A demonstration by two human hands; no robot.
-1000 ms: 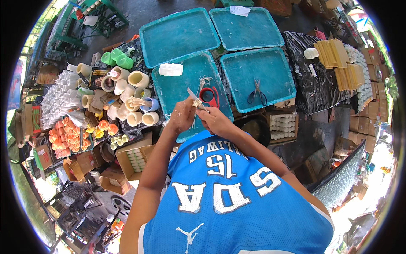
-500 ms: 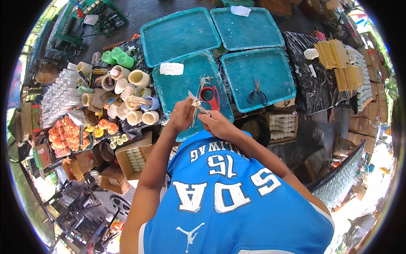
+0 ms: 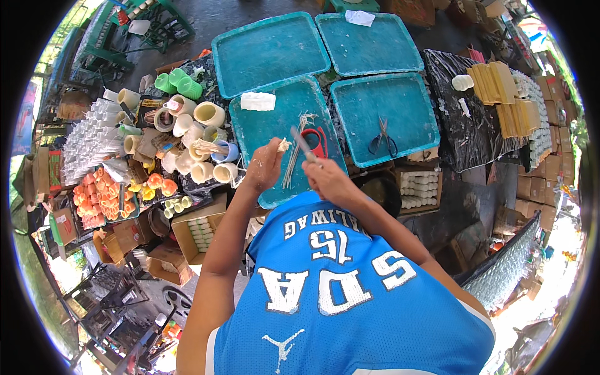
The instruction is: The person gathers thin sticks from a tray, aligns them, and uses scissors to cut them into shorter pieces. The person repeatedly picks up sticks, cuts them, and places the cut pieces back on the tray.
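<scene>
My right hand [image 3: 326, 179] is closed around the handle of a knife [image 3: 302, 144], its blade pointing up and to the left, blurred a little. In my left hand [image 3: 265, 166] the fingers pinch a small pale, waxy-looking lump [image 3: 284, 146]; most of it is hidden by the fingers. Both hands are above the near part of a teal tray [image 3: 250, 134], apart from each other. On that tray, a bundle of thin pale strings [image 3: 292, 164] lies between them. Just beyond the knife is a red ring-shaped tool [image 3: 321, 145], partly covered.
A white block [image 3: 257, 101] sits on the same tray. Scissors [image 3: 382, 139] lie in the teal tray [image 3: 350, 94] to the right. Cream cylinders [image 3: 209, 114], orange pieces [image 3: 100, 199] and white pieces [image 3: 94, 140] crowd the left side. Yellow sheets [image 3: 500, 84] are stacked at right.
My hands have moved apart. The knife, earlier against the pale lump in my left hand, is now lifted away from it with its blade raised. The strings on the tray show more.
</scene>
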